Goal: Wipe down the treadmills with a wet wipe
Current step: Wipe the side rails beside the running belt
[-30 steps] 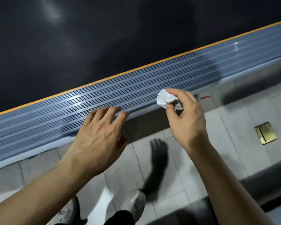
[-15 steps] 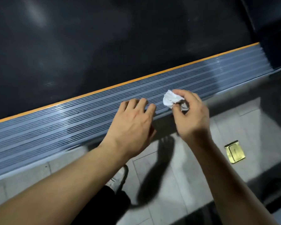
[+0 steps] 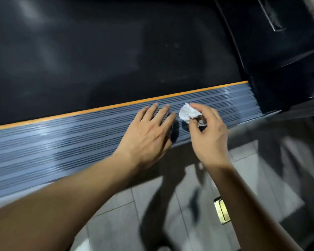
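The treadmill's black belt (image 3: 107, 57) fills the upper half of the head view. Along its near side runs a ribbed grey side rail (image 3: 62, 147) with an orange stripe (image 3: 80, 112). My right hand (image 3: 208, 134) pinches a crumpled white wet wipe (image 3: 187, 113) between thumb and fingers, just over the rail near its right end. My left hand (image 3: 149, 136) lies over the rail just left of the wipe, fingers straight and spread.
The treadmill's black front housing (image 3: 283, 69) rises at the right end of the rail. Grey floor tiles (image 3: 120, 220) lie below the rail, with a brass floor socket (image 3: 222, 211) at the lower right. Shadows of my arms fall on the tiles.
Both hands have moved along the rail towards its right end near the black housing. My left hand has closed in beside the wipe. The brass socket has slid down in view.
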Demonstrator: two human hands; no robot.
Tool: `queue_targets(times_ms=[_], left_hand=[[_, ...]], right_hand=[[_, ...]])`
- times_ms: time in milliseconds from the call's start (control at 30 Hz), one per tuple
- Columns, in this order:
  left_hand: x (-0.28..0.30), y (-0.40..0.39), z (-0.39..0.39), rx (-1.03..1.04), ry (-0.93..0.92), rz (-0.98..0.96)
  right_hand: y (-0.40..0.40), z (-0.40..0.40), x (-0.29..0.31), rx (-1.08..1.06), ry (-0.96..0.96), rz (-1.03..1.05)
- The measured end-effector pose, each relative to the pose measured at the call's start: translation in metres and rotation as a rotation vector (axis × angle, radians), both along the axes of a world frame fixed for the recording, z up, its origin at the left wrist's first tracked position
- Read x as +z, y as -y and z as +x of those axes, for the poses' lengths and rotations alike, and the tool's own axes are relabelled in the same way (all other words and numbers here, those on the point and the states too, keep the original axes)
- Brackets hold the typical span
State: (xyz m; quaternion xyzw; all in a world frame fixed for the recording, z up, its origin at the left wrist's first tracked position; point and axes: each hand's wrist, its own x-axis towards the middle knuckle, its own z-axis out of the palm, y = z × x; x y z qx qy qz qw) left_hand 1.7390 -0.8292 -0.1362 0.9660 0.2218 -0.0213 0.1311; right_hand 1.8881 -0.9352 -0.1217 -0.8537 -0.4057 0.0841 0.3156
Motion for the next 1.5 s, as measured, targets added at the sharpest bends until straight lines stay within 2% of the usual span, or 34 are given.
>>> queue_targets(times_ms=[133,267,533,600,667,800,1000,1133,1167,1200,1333,1400,1500], left_hand=[[-0.033,-0.006,0.043,-0.071,0.041,0.063],[-0.059,-0.007,0.046,-0.070,0.040,0.104],[-0.058,-0.004,0.045,-0.054,0.062,0.116],[-0.059,-0.004,0.044,-0.043,0.062,0.119],[-0.058,-0.003,0.045,-0.048,0.063,0.121],[-0.059,-0.002,0.044,-0.039,0.071,0.113],[-0.064,0.005,0.046,0.004,0.090,0.134],[-0.062,0.002,0.046,-0.002,0.117,0.109],[-0.061,0.001,0.046,-0.010,0.119,0.093],[-0.060,0.002,0.046,-0.013,0.116,0.087],[-0.062,0.006,0.045,0.005,0.066,0.128],[-0.064,0.013,0.044,0.036,0.034,0.151],[-0.062,0.034,0.053,0.154,-0.045,0.149]], right_hand=[[0.003,0.044,-0.019,-0.014,0.072,0.090],[0.008,0.084,-0.032,-0.047,0.144,0.127],[0.022,0.173,-0.052,-0.160,0.270,0.222],[0.022,0.201,-0.054,-0.162,0.336,0.202],[0.020,0.220,-0.057,-0.162,0.327,0.094],[0.016,0.229,-0.061,-0.174,0.263,-0.081],[0.012,0.224,-0.057,-0.144,0.254,-0.089],[0.002,0.177,-0.062,0.245,0.236,-0.017],[0.004,0.176,-0.062,0.288,0.243,-0.024],[0.006,0.184,-0.059,0.269,0.256,-0.033],[0.015,0.247,-0.047,-0.044,0.288,-0.119],[0.012,0.249,-0.052,-0.070,0.280,-0.133],[0.001,0.213,-0.061,0.028,0.287,-0.031]])
